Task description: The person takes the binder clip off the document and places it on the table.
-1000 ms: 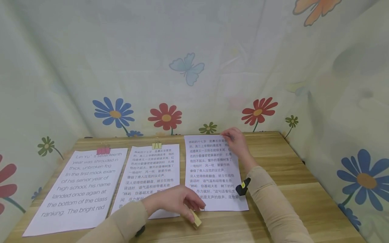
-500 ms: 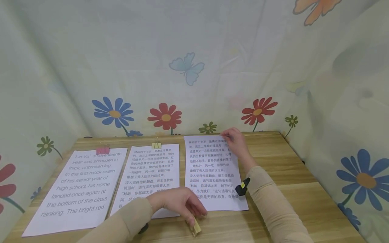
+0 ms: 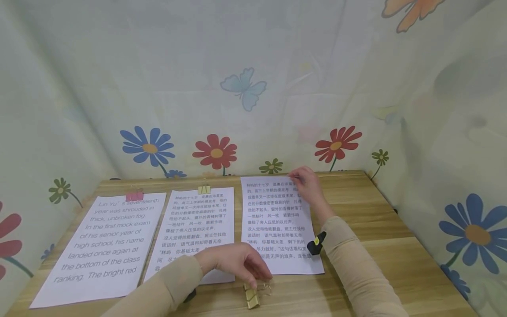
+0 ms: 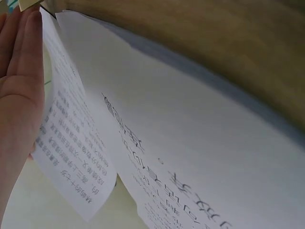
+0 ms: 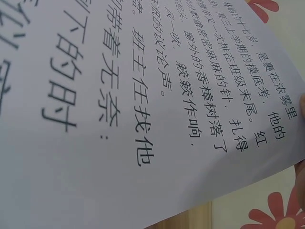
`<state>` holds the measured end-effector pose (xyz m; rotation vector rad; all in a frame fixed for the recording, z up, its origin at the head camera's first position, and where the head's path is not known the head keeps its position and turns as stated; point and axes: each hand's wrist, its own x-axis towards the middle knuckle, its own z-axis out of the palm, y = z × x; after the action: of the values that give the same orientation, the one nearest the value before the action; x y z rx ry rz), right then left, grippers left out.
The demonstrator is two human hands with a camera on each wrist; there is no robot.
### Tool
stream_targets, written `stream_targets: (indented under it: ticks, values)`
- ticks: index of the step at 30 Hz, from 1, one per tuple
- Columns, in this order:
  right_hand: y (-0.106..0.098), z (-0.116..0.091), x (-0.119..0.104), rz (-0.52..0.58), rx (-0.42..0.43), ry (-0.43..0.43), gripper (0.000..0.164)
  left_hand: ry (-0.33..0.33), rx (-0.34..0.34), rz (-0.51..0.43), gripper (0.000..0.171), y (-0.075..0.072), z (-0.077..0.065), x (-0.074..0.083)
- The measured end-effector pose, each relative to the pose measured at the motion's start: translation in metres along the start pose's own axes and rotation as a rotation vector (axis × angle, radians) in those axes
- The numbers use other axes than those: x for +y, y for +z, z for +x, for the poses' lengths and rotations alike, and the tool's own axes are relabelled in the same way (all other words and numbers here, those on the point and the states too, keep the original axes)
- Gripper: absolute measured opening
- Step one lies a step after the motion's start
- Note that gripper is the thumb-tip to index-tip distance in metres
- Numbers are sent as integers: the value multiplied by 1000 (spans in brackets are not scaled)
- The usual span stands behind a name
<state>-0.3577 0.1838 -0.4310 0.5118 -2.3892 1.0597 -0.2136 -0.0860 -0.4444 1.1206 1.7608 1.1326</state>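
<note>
My left hand (image 3: 233, 260) is near the front of the table, pinching a gold binder clip (image 3: 251, 296) between thumb and fingertips. Wire handles stick out on the clip's right side. In the left wrist view only a corner of the clip (image 4: 28, 4) shows, above my left fingers (image 4: 26, 47). At the far edge of the table, my right hand (image 3: 308, 187) pinches the upper right corner of a printed sheet (image 3: 275, 220). That sheet fills most of the right wrist view, where my right hand (image 5: 301, 186) is barely visible at the edge.
A middle sheet (image 3: 198, 220) has a gold binder clip (image 3: 204, 189) on its top edge. Farther left lies an English-text sheet (image 3: 104, 246) under a pink binder clip (image 3: 134, 195). The wooden table (image 3: 380, 264) meets a flower-patterned cloth (image 3: 253, 123) behind.
The binder clip in my left hand has shifted slightly toward the table's front edge and turned, bringing its wire handles into view. My right hand and the sheet stay in place.
</note>
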Motion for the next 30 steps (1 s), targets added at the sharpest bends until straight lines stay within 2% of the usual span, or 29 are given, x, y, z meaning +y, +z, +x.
stream_targets:
  ticks: [8, 18, 22, 30]
  values:
    - [-6, 0, 0, -1, -10, 23, 10, 32, 100, -3, 37, -9, -9, 5]
    - [-16, 3, 10, -9, -41, 64, 12, 78, 247, 54, 41, -18, -20, 11]
    - [-20, 3, 15, -8, -52, 75, 13, 98, 290, 79, 42, -22, -25, 9]
    - [-30, 5, 30, -34, -80, 30, 12, 157, 347, 105, 42, -31, -36, 0]
